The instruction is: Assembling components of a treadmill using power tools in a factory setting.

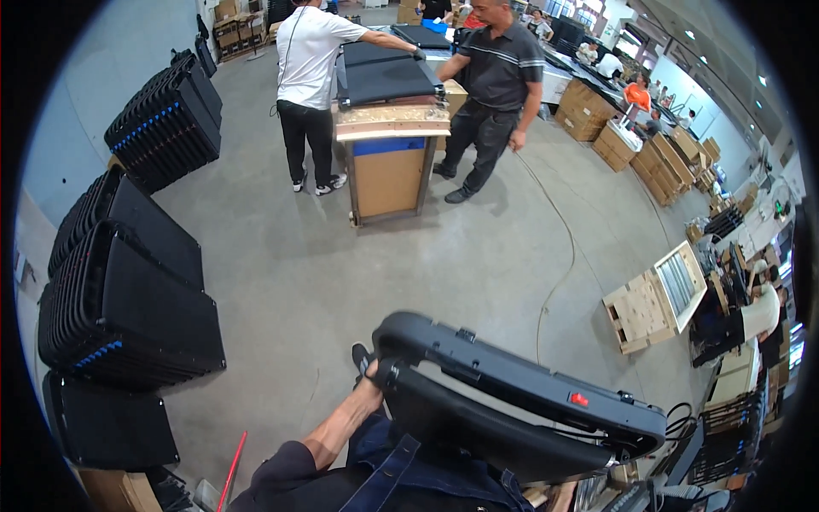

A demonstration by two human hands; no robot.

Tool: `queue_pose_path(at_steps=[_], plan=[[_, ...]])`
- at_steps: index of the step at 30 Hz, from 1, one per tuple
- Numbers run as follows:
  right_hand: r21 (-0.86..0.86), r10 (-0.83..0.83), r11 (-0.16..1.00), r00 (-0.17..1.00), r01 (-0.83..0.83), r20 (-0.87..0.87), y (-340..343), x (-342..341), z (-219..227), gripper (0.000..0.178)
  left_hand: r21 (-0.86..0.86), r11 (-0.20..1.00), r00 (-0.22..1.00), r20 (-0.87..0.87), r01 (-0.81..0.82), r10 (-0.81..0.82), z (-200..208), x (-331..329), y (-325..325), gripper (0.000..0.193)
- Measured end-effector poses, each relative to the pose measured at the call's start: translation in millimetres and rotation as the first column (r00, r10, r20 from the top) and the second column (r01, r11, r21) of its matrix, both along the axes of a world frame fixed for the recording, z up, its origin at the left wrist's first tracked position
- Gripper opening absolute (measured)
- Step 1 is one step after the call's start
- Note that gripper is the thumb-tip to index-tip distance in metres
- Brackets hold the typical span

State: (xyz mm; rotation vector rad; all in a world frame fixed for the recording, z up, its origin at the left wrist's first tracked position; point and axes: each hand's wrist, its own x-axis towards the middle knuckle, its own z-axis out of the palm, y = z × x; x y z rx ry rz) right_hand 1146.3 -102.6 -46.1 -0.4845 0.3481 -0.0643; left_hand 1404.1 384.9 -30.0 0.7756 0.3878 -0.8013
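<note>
A large black plastic panel (512,392) with a curved rim and a small red button lies flat in front of my body, low in the picture. My left hand (373,381) grips its left edge, fingers curled around the rim. My left forearm runs up from the lower edge over my dark blue clothing. My right hand is hidden behind the panel or out of the picture.
Rows of black panels (128,307) lean in stacks along the left wall. Two people stand at a wooden cart (391,162) loaded with flat black panels at the top centre. A wooden pallet (653,299) lies on the right, cardboard boxes (657,162) beyond it. A thin cable (563,247) trails across the concrete floor.
</note>
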Motion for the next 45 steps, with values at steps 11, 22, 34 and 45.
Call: queue_pose_path(at_steps=[11,22,34,45], plan=[[-0.065,0.17,0.982,0.982,-0.175,-0.08,26.3,322.0,13.7,0.066,0.032,0.999,0.986,0.165,-0.018,0.013,-84.4,304.2,68.9,0.029],[-0.483,0.329,0.837,0.942,-0.257,0.071,4.6,706.4,-63.8,0.079,0.217,0.914,0.913,0.308,-0.343,0.27,-60.8,557.2,93.9,0.039],[-0.432,0.228,0.831,0.922,-0.351,-0.312,-10.8,1037.4,-80.3,0.061,0.119,0.631,0.626,0.353,-0.767,0.695,-173.2,712.7,66.7,0.026],[-0.628,-0.041,0.624,0.784,-0.464,-0.619,25.2,828.4,-130.1,0.042,0.367,0.741,0.817,0.386,-0.562,0.429,-132.7,811.5,8.1,0.027]])
